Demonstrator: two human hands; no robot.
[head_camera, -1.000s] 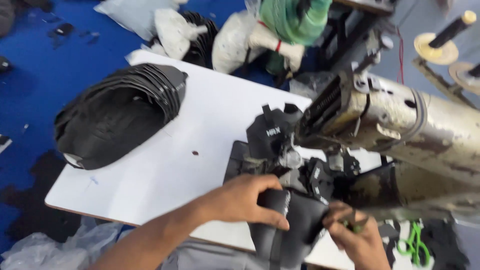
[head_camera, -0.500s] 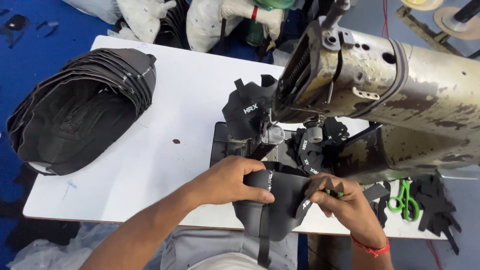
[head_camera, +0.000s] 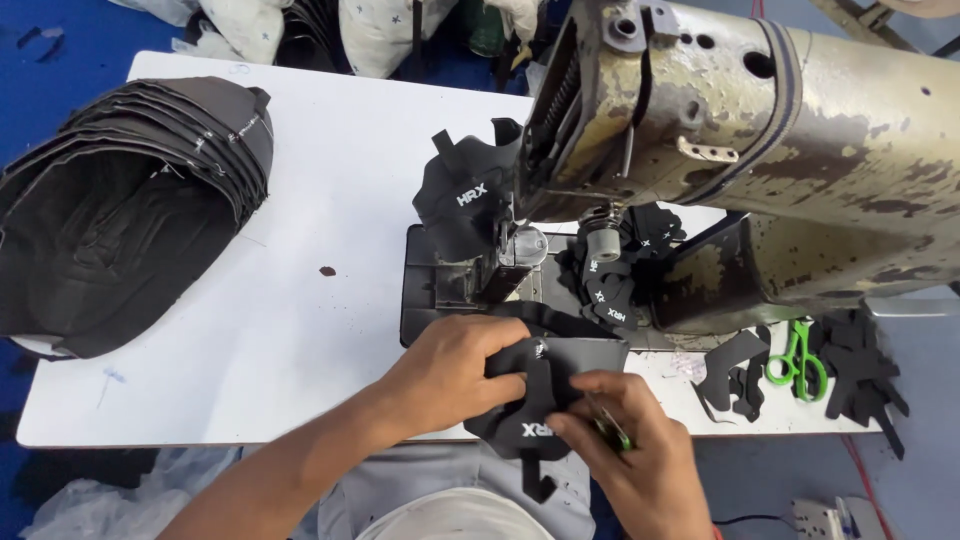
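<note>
At the near edge of the white table (head_camera: 300, 200), just in front of the sewing machine (head_camera: 760, 130), I saw both hands working one black fabric piece (head_camera: 560, 365). The left hand (head_camera: 455, 365) was curled over the piece's left side, fingers closed on it and pressing it toward the table edge. The right hand (head_camera: 625, 440) pinched the lower right part of the same piece; a small green tool (head_camera: 610, 432) sat between its fingers, kind not clear. The two hands lay close together, nearly touching across the fabric. The piece lay partly on the table and partly hanging over the near edge, just short of the machine's dark bed plate (head_camera: 440, 285). Another black piece (head_camera: 465, 205) stood up beside the needle area, left of the machine head. A cluster of small black cut parts (head_camera: 615, 280) sat behind the needle, under the arm. To the far left a tall stack of black panels (head_camera: 120, 210) rested on the table, well apart from the hands. To the right, green scissors (head_camera: 795, 360) lay among black scraps (head_camera: 860, 370). A small dark spot (head_camera: 327, 271) marked the bare tabletop.
</note>
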